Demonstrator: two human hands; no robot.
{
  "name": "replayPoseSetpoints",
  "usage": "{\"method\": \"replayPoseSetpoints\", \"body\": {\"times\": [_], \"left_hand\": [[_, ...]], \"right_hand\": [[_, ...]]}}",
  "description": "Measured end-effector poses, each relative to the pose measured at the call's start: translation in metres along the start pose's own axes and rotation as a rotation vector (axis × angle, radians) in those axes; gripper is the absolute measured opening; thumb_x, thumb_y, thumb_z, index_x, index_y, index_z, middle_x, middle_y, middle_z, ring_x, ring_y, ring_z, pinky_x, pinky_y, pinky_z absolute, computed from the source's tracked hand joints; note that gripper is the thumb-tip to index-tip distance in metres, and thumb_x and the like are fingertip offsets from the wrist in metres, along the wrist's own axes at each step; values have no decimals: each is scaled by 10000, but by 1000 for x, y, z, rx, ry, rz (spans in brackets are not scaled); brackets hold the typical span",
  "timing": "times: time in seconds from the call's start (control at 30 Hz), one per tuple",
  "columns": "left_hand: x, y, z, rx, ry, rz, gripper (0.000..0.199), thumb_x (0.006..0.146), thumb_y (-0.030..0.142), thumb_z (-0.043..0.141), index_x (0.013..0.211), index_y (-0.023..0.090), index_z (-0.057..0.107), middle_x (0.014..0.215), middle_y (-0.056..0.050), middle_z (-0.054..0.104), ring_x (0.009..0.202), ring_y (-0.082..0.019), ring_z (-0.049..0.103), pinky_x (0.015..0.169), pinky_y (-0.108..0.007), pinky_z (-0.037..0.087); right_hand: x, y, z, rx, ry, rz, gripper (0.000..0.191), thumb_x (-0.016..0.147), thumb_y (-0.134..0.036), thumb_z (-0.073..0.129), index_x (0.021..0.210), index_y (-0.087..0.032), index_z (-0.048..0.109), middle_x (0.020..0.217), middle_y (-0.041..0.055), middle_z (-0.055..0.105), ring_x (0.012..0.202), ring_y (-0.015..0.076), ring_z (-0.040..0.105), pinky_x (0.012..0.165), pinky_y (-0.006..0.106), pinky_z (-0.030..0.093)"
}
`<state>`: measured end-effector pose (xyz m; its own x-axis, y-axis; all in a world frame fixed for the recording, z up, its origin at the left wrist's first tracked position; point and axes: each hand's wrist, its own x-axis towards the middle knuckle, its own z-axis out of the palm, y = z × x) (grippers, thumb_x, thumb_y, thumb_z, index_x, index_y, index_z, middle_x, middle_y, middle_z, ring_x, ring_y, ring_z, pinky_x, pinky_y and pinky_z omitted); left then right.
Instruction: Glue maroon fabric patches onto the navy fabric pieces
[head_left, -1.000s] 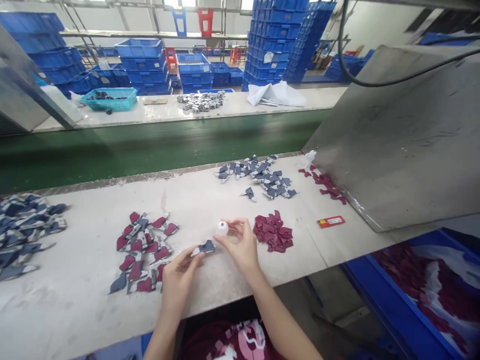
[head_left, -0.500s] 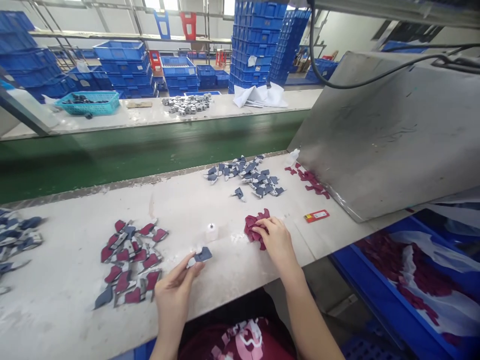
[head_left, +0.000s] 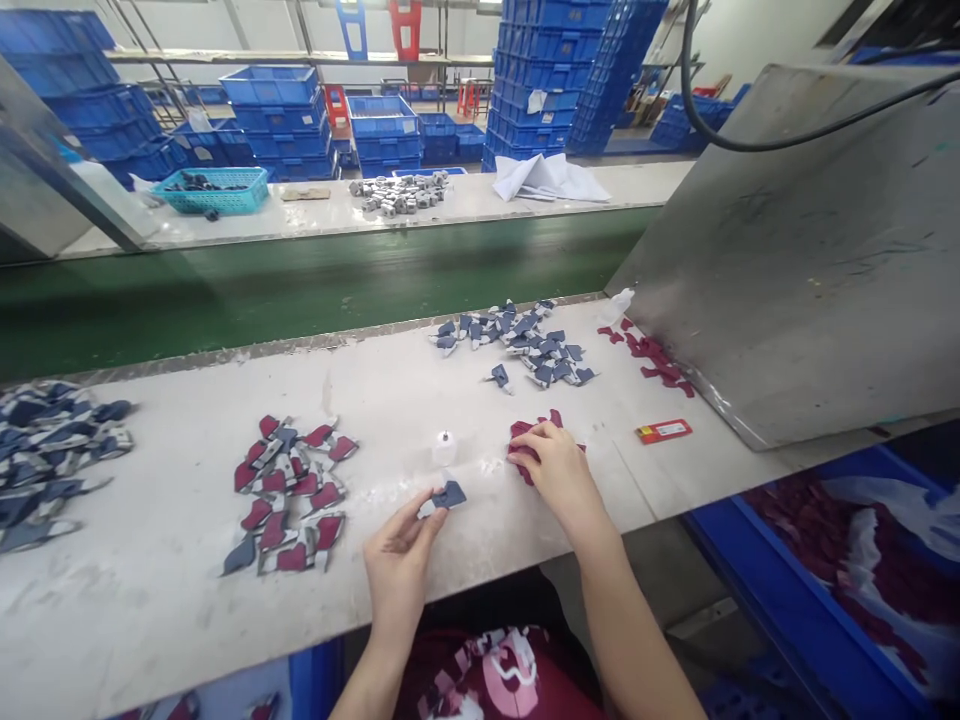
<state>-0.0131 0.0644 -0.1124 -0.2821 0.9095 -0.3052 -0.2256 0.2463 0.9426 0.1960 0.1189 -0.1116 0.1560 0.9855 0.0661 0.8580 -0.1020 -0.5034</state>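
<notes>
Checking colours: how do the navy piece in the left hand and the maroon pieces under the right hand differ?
The navy piece is single with a white part, held in the left hand; the maroon pieces are plain and heaped, under the right hand. Both look small, flat and cut.

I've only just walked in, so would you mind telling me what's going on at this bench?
A person at a white-topped workbench is handling small fabric pieces with bare hands. Their left hand pinches a navy-and-white fabric piece, while their right hand rests on a pile of maroon fabric pieces. A small white bottle stands between the hands, and a heap of maroon-and-grey pieces lies to the left.
</notes>
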Motion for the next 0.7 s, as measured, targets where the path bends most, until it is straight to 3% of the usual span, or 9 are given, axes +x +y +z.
{"method": "replayPoseSetpoints", "body": {"times": [0.17, 0.33, 0.47, 0.57, 0.7], "left_hand": [[-1, -1, -1, 23, -33, 9, 380, 604, 333, 887, 936, 161, 823, 947, -99, 807, 921, -330, 774, 880, -389, 636], [-1, 0, 2, 37, -51, 12, 360, 611, 339, 882, 921, 165, 824, 938, -95, 810, 926, -330, 774, 874, -387, 640], [0, 2, 5, 33, -44, 26, 333, 625, 324, 865, 914, 165, 822, 926, -89, 813, 920, -317, 777, 859, -355, 642], [0, 4, 9, 19, -43, 30, 309, 630, 300, 852, 906, 165, 821, 912, -85, 814, 898, -301, 782, 823, -322, 648], [-3, 6, 14, -21, -47, 61, 294, 655, 280, 839, 922, 159, 813, 942, -92, 812, 890, -294, 784, 822, -328, 651]], "right_hand": [[-1, 6, 2, -50, 32, 36, 291, 797, -174, 711, 1075, -253, 744, 992, 55, 654, 817, 217, 667, 724, 339, 503], [-8, 21, 5, -34, 58, -18, 163, 832, -154, 652, 890, -239, 779, 889, 48, 692, 725, 198, 673, 690, 330, 505], [-13, 20, -1, -12, 71, -43, 171, 863, -192, 618, 875, -236, 782, 852, 62, 710, 676, 204, 671, 637, 331, 513], [-21, 6, -7, 303, 78, -16, 169, 872, -328, 645, 863, -233, 784, 851, 65, 732, 688, 210, 695, 649, 341, 562], [-39, -26, -5, 882, -3, 181, 303, 720, -500, 802, 779, -204, 771, 771, 68, 765, 698, 233, 738, 670, 356, 618]]}}
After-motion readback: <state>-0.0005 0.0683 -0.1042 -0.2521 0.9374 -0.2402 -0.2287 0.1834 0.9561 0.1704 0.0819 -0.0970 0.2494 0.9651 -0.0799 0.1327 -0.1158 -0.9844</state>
